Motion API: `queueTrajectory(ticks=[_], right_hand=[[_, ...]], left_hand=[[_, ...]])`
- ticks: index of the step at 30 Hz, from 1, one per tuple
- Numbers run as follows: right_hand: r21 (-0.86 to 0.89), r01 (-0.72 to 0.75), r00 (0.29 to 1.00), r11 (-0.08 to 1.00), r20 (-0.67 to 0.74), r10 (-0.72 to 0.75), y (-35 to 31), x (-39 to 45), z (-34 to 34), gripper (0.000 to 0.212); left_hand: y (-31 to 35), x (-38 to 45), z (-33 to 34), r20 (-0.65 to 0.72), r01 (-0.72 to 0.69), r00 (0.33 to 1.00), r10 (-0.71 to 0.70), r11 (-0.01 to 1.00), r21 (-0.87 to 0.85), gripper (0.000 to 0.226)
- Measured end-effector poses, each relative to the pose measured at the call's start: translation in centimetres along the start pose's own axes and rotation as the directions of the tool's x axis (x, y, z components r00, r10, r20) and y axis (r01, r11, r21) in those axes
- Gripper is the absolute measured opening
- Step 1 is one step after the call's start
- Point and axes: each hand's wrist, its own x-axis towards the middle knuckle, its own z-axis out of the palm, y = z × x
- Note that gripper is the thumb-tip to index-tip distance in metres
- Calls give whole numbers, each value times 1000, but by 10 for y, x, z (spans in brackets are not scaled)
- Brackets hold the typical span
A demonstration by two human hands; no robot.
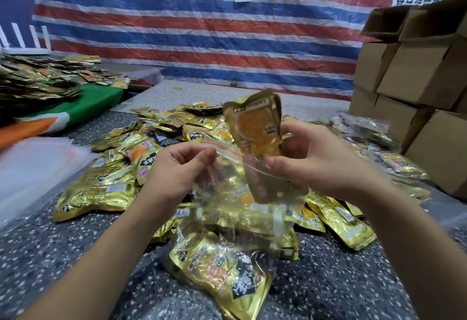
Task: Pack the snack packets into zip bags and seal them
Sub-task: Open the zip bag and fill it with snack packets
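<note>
1. Both hands are working at frame centre: left hand is pinching the zip bag mouth open, right hand is gripping a gold packet going halfway in.
2. Bag is looking thin, floppy and slippery; hold it at the red zip strip. Packet seems light, crinkly.
3. Loose packets are crowding the table; boxes are hemming the right, leaving room lower left.

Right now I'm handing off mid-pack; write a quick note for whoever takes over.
Left hand pinches the zip bag mouth open.
Right hand holds a packet, lower end already in the bag, top sticking out.
Loose packets piled on the table; one filled bag lies nearest.
Left: push the packet in, seal, keep going.
</note>
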Motion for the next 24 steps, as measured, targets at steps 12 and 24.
queueTrajectory(ticks=[12, 24], right_hand=[[-285, 4, 999, 958, 36, 7, 2, 5, 14, 23], [-363, -1, 1000, 932, 17, 7, 0, 10, 16, 32]], left_hand=[[0, -7, 9, 12, -79, 997, 78, 993, 94, 24], [2, -9, 16, -16, -118, 993, 119, 991, 64, 28]])
